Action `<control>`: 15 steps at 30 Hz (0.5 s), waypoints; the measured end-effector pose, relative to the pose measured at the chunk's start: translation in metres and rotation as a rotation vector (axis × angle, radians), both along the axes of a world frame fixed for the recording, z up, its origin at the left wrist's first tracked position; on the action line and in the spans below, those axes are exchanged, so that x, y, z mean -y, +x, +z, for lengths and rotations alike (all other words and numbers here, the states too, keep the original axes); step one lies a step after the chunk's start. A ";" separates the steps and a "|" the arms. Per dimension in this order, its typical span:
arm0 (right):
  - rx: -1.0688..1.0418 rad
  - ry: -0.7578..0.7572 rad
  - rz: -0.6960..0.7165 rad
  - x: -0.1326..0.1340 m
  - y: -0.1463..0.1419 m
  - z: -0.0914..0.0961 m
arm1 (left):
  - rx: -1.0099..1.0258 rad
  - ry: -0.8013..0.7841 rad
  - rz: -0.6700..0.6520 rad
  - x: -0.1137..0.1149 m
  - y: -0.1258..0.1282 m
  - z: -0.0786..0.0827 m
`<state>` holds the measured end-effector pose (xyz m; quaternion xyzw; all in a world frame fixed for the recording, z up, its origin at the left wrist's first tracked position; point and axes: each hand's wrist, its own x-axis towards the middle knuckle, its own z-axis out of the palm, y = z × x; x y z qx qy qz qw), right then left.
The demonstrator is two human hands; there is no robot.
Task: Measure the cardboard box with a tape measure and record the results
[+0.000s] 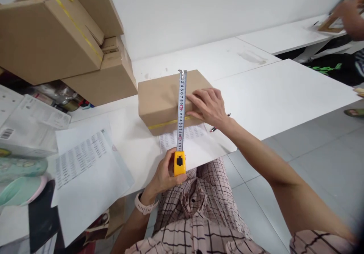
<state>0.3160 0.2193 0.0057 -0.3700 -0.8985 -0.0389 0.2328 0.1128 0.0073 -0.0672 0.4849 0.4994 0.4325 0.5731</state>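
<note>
A yellow tape measure (pixel 179 163) is held in my left hand (pixel 165 172), fingers wrapped around its case near the table's front edge. Its metal blade (pixel 181 102) is drawn out away from me across the top of a closed cardboard box (pixel 159 98), with the end hook near the box's far edge. My right hand (pixel 209 106) grips the box's near right part, thumb and fingertips close beside the blade. A printed sheet (pixel 196 131) lies partly under the box. Close to my right wrist is a pen (pixel 214 129), partly covered.
Large cardboard boxes (pixel 57 37) are stacked at the left against the wall. Printed papers (pixel 85 182) overhang the table edge, beside a white carton (pixel 31 125) and a green container (pixel 22 191). At far right, another person's hand (pixel 349 16) is at a box (pixel 331 25).
</note>
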 end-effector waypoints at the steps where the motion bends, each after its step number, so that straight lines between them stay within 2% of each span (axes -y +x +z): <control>1: -0.025 -0.023 -0.004 0.002 0.000 -0.005 | 0.010 -0.008 0.009 0.000 0.000 0.000; 3: -0.156 -0.081 -0.053 0.006 0.001 -0.004 | 0.014 -0.018 0.023 0.000 0.000 0.000; 5: -0.385 -0.178 -0.102 0.010 0.002 0.008 | -0.024 -0.003 0.017 0.002 0.001 0.002; 9: -0.911 -0.397 0.017 0.024 0.017 0.045 | -0.216 0.124 -0.071 0.009 0.010 0.013; 12: -1.025 -0.394 -0.016 0.044 0.033 0.056 | -0.294 0.195 -0.133 0.017 0.018 0.020; 15: -1.001 -0.442 -0.085 0.074 0.040 0.043 | -0.247 0.147 -0.064 0.026 0.023 0.020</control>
